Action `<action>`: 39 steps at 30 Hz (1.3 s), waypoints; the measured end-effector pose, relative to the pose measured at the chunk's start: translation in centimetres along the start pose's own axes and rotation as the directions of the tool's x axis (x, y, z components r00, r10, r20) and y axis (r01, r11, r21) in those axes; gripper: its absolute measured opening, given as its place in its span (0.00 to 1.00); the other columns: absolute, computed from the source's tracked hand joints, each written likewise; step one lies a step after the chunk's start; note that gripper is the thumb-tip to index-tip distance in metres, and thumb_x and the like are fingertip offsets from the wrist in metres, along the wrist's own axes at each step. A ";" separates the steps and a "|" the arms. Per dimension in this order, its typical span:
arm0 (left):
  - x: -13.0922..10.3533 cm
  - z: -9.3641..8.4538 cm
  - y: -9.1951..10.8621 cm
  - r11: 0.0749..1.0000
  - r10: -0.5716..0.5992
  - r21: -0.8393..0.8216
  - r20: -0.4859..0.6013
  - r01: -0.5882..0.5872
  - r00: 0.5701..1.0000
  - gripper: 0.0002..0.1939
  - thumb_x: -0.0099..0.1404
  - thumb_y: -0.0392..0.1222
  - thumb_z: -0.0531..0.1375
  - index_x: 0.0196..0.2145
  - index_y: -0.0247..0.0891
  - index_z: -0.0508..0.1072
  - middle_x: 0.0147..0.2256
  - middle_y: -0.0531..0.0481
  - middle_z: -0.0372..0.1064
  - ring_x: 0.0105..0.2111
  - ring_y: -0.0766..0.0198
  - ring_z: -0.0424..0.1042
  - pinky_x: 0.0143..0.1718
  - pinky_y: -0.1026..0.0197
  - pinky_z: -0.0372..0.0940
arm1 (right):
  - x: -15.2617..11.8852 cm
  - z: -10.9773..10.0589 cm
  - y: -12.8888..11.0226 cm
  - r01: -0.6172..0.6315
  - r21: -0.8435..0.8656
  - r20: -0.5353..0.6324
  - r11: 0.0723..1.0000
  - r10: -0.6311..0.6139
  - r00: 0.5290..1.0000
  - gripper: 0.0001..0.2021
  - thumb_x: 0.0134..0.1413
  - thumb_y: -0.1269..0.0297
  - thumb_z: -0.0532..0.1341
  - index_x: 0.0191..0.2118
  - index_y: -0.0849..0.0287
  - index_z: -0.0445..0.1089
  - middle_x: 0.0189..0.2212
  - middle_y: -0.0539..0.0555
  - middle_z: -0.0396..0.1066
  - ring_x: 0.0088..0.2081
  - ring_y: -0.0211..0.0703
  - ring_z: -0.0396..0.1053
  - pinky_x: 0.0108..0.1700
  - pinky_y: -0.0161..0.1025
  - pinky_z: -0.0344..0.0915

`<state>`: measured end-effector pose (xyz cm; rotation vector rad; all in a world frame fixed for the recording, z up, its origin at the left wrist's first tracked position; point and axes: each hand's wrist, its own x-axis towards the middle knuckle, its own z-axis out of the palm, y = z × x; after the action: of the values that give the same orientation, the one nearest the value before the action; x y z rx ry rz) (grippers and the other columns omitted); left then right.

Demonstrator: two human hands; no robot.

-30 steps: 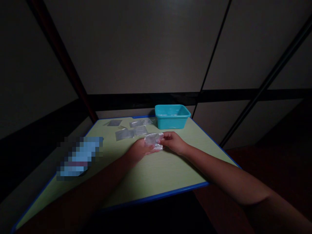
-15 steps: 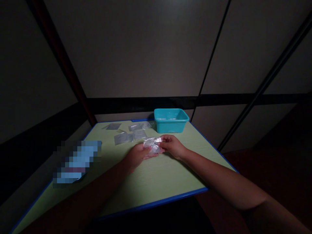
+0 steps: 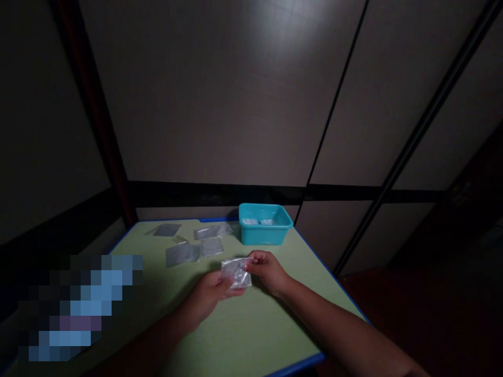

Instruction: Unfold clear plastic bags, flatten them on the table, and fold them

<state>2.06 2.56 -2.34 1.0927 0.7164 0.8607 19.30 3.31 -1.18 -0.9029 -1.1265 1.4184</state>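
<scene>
Right hand (image 3: 270, 269) pinch shifts to clear packet (image 3: 236, 274) far right corner, baring near right, left hand (image 3: 205, 294) clamping left side

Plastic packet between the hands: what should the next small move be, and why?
Probably smooth the plastic packet gently with the fingers of the right hand, using the left hand as the anchor. The packet looks creased, with uneven glints; the right hand's fingers are at its upper right, while the left hand grips its left side, thumb on top.
</scene>
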 end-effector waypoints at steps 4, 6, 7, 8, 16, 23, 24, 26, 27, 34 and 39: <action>0.0 -0.1 0.1 0.997 -0.041 0.065 0.000 0.041 0.999 0.32 0.42 0.62 0.68 0.34 0.31 0.73 0.33 0.40 0.77 0.35 0.50 0.77 0.44 0.50 0.68 | 0.0 -0.9 -1.6 0.062 -0.025 -0.037 0.998 -0.063 0.997 0.18 0.30 0.58 0.73 0.20 0.62 0.65 0.16 0.45 0.64 0.20 0.30 0.56 0.26 0.32 0.52; 0.1 0.0 0.0 0.993 -0.026 0.118 -0.016 0.028 1.000 0.31 0.43 0.64 0.67 0.34 0.32 0.72 0.30 0.41 0.77 0.32 0.52 0.77 0.40 0.51 0.69 | 0.4 -1.8 -3.2 0.101 -0.055 -0.085 0.993 -0.106 0.991 0.18 0.31 0.57 0.73 0.21 0.61 0.65 0.16 0.45 0.64 0.20 0.30 0.56 0.25 0.31 0.52; 0.2 0.0 -0.1 0.988 -0.004 0.153 -0.027 0.008 1.000 0.31 0.45 0.64 0.66 0.33 0.32 0.72 0.29 0.42 0.77 0.30 0.53 0.76 0.38 0.52 0.69 | 0.7 -2.3 -4.2 0.124 -0.062 -0.108 0.990 -0.130 0.986 0.18 0.31 0.57 0.73 0.21 0.61 0.64 0.16 0.45 0.63 0.20 0.30 0.56 0.25 0.31 0.53; 0.3 0.0 -0.3 0.982 0.027 0.190 -0.038 -0.019 0.999 0.29 0.46 0.63 0.65 0.33 0.33 0.72 0.28 0.44 0.76 0.29 0.55 0.76 0.37 0.53 0.69 | 1.1 -2.9 -5.3 0.140 -0.068 -0.134 0.988 -0.148 0.980 0.19 0.31 0.56 0.72 0.21 0.61 0.63 0.16 0.45 0.64 0.20 0.31 0.57 0.25 0.32 0.54; -0.3 0.5 -0.3 0.807 0.261 0.541 0.032 -0.237 0.965 0.13 0.59 0.49 0.55 0.29 0.36 0.71 0.25 0.48 0.74 0.29 0.60 0.73 0.31 0.61 0.64 | 8.8 -7.5 -13.2 -0.033 -0.753 -0.228 0.658 -0.214 0.950 0.17 0.38 0.55 0.68 0.22 0.60 0.61 0.20 0.48 0.66 0.22 0.33 0.63 0.26 0.32 0.63; -0.6 0.8 0.4 0.666 0.293 0.696 0.085 -0.267 0.952 0.15 0.61 0.46 0.51 0.22 0.36 0.69 0.22 0.49 0.70 0.25 0.63 0.69 0.27 0.65 0.58 | 14.3 -9.5 -11.7 -0.255 -0.918 -0.283 0.304 -0.051 0.958 0.08 0.36 0.72 0.69 0.26 0.64 0.69 0.16 0.49 0.64 0.20 0.36 0.64 0.21 0.30 0.62; -0.6 0.8 0.4 0.659 0.296 0.702 0.088 -0.270 0.951 0.16 0.61 0.46 0.51 0.22 0.36 0.69 0.22 0.49 0.70 0.25 0.63 0.69 0.27 0.65 0.58 | 14.6 -9.8 -11.4 -0.257 -0.932 -0.279 0.257 -0.055 0.959 0.10 0.36 0.75 0.68 0.29 0.64 0.70 0.19 0.50 0.67 0.21 0.35 0.65 0.21 0.29 0.61; -0.5 0.7 0.3 0.643 0.300 0.713 0.100 -0.279 0.949 0.16 0.62 0.46 0.51 0.21 0.36 0.68 0.22 0.49 0.70 0.25 0.64 0.68 0.27 0.65 0.57 | 15.0 -10.4 -11.0 -0.248 -0.952 -0.261 0.181 -0.055 0.964 0.16 0.37 0.79 0.66 0.37 0.63 0.70 0.26 0.52 0.70 0.23 0.35 0.65 0.21 0.28 0.60; -0.5 0.7 0.3 0.636 0.301 0.718 0.109 -0.284 0.948 0.16 0.62 0.46 0.51 0.21 0.36 0.68 0.22 0.49 0.69 0.25 0.64 0.68 0.27 0.65 0.57 | 15.2 -10.6 -10.9 -0.239 -0.959 -0.248 0.152 -0.049 0.967 0.19 0.38 0.80 0.65 0.41 0.62 0.69 0.29 0.53 0.71 0.23 0.35 0.66 0.21 0.28 0.60; -0.5 0.6 0.3 0.633 0.275 0.724 0.123 -0.276 0.954 0.17 0.62 0.46 0.51 0.21 0.37 0.68 0.22 0.49 0.70 0.25 0.63 0.69 0.27 0.65 0.57 | 15.4 -10.8 -11.0 -0.128 -0.991 -0.125 0.043 0.078 0.989 0.15 0.49 0.78 0.59 0.44 0.61 0.69 0.31 0.52 0.71 0.25 0.34 0.67 0.25 0.27 0.60; -0.4 0.3 -0.3 0.718 0.298 0.624 0.126 -0.310 0.946 0.24 0.66 0.54 0.46 0.22 0.37 0.68 0.24 0.45 0.73 0.27 0.61 0.72 0.32 0.61 0.62 | 15.5 -10.2 -10.5 -0.136 -0.991 -0.137 -0.021 0.204 0.969 0.08 0.52 0.77 0.59 0.38 0.65 0.72 0.31 0.54 0.72 0.29 0.37 0.69 0.30 0.29 0.63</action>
<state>2.16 2.09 -2.48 1.8769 0.8571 0.9043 29.52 20.19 6.99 -2.1108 -2.2184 0.4863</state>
